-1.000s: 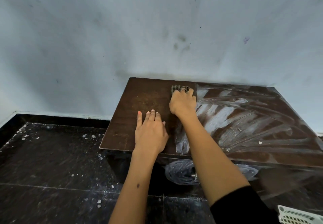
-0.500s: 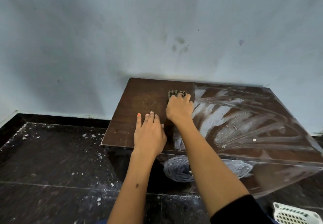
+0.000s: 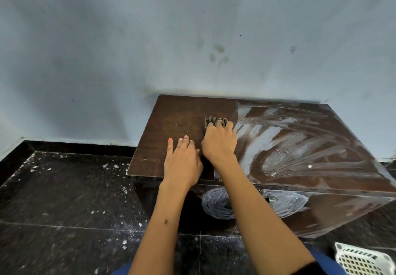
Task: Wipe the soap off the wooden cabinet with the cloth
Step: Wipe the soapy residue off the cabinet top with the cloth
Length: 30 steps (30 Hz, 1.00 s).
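— Where is the cloth [image 3: 215,121] just now?

— Bunched under the right hand [image 3: 219,142], on top of the wooden cabinet [image 3: 177,122]. The fingers curl over it and press it to the wood, so only a striped, dark wad shows past the fingertips. It sits right at the line where bare brown wood meets the soap [image 3: 278,144].

— And the soap itself?

— White streaks fan across the right part of the top, from beside the right hand out to the far right edge. More of it swirls on the cabinet's front face, below the top edge, partly behind the right forearm. The left part of the top shows plain wood.

— What is the left hand [image 3: 182,163] doing?

— It lies flat on the bare wood near the front edge, fingers straight and close together, touching the side of the right wrist.

— Anything else around?

— A pale blue wall [image 3: 107,49] behind the cabinet, a dark floor [image 3: 64,199] flecked with white bits, and a white plastic basket [image 3: 364,260] at the lower right corner.
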Available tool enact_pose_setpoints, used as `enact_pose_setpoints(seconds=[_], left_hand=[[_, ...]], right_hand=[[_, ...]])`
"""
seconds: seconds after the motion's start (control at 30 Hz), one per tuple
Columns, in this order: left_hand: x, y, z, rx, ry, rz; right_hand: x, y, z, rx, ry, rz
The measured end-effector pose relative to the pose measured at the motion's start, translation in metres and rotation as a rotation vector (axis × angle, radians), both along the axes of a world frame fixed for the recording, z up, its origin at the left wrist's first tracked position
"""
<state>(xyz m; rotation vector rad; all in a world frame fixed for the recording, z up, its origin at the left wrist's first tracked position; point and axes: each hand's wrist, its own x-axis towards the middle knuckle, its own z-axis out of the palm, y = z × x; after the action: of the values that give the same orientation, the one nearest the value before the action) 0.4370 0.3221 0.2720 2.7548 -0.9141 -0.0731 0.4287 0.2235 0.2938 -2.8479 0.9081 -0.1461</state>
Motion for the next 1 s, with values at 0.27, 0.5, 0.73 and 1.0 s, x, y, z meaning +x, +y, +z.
enact_pose_setpoints(seconds=[0.27,0.5,0.73,1.0], left_hand=[[0.002,0.000,0.001,0.021,-0.002,-0.004],[0.005,0.001,0.001,0.027,0.014,-0.017],[0.002,0.005,-0.001,0.021,0.009,-0.023],[-0.006,0.006,-0.002,0.035,0.007,-0.010]], right_hand=[[-0.045,0.026,-0.004,-0.007,0.006,0.039],[-0.047,0.029,-0.008,-0.022,0.023,0.038],[-0.037,0.027,-0.005,0.018,0.033,0.006],[-0.085,0.056,-0.012,0.026,-0.004,0.029]])
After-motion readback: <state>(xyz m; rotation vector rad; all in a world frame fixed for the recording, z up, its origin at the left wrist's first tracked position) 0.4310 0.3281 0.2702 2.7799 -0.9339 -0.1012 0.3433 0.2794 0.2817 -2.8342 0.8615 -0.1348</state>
